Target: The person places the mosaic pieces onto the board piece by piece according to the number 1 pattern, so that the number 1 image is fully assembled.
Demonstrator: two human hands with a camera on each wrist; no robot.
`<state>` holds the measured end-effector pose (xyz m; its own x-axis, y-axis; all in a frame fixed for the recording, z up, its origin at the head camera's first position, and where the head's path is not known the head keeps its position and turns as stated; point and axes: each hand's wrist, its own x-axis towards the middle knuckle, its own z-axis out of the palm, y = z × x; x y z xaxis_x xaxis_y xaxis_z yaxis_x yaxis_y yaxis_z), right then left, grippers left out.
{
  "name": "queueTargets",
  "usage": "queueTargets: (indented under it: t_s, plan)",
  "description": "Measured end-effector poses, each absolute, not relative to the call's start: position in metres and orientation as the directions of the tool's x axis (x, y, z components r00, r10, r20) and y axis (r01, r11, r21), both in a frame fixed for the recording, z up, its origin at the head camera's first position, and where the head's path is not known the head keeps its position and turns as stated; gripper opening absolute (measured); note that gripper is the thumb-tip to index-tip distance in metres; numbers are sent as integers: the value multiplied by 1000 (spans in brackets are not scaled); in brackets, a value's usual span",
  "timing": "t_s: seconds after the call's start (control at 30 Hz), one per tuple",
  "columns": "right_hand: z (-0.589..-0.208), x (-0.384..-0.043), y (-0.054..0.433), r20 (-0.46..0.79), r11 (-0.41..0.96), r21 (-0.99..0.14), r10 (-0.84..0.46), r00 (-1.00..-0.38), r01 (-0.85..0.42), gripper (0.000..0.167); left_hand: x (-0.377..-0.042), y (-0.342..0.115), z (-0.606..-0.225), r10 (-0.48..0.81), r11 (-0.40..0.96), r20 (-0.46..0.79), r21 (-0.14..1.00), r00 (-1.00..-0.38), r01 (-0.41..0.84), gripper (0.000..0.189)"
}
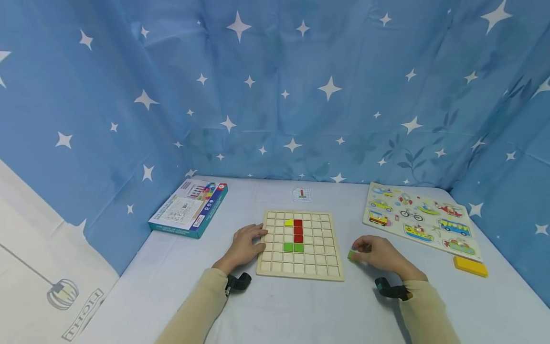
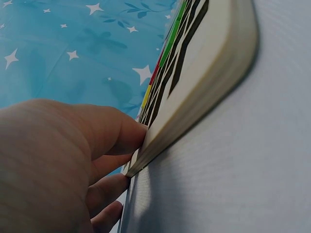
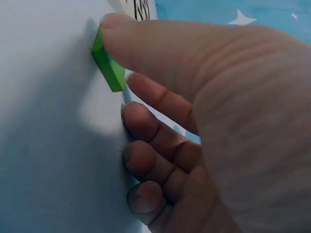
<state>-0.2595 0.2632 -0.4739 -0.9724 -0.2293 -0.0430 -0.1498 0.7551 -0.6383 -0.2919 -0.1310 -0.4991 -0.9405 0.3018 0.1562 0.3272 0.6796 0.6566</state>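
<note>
A wooden grid board lies flat on the table. On it are two red squares in a column, a yellow piece with one slanted side beside the upper one, and two green squares below. My left hand rests against the board's left edge, thumb and fingertips touching the rim; the left wrist view shows them along its side. To the right of the board, my right hand pinches a green square block just at the tabletop. The thumb covers much of that block.
Behind the board lies a small pattern card. A boxed set is at the back left. A vehicle picture puzzle board lies at the right, with a yellow block by its near corner. A blue star curtain hangs behind.
</note>
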Motion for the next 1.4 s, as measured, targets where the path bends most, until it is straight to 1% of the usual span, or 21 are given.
queueTargets:
  t_s: [0.2, 0.43, 0.6, 0.83, 1.07, 1.23, 1.4]
  plan:
    - [-473, -259, 265, -61, 760, -629, -258, -964, -163, 31, -292, -132, -498, 311, 688, 163, 641, -936, 340, 40]
    - [-475, -260, 262, -61, 782, -606, -225, -972, -143, 25, -292, -131, -498, 303, 690, 152, 646, -941, 326, 40]
    - [-476, -262, 260, -21, 792, -591, -203, -979, -151, 23, -293, -131, -500, 302, 687, 163, 646, -939, 334, 40]
    - [-480, -264, 252, 9, 785, -605, -156, -988, -130, 29, -294, -131, -500, 302, 687, 158, 648, -940, 329, 41]
    - [-481, -265, 239, 109, 762, -618, -160, -981, -192, 26, -294, -131, -499, 299, 688, 156, 649, -941, 326, 41]
    - [-480, -264, 227, 137, 742, -638, -153, -979, -205, 27, -292, -131, -499, 306, 677, 172, 652, -936, 341, 40]
    - [-481, -261, 214, 171, 721, -649, -175, -970, -244, 31, -292, -132, -499, 305, 678, 163, 655, -938, 334, 41]
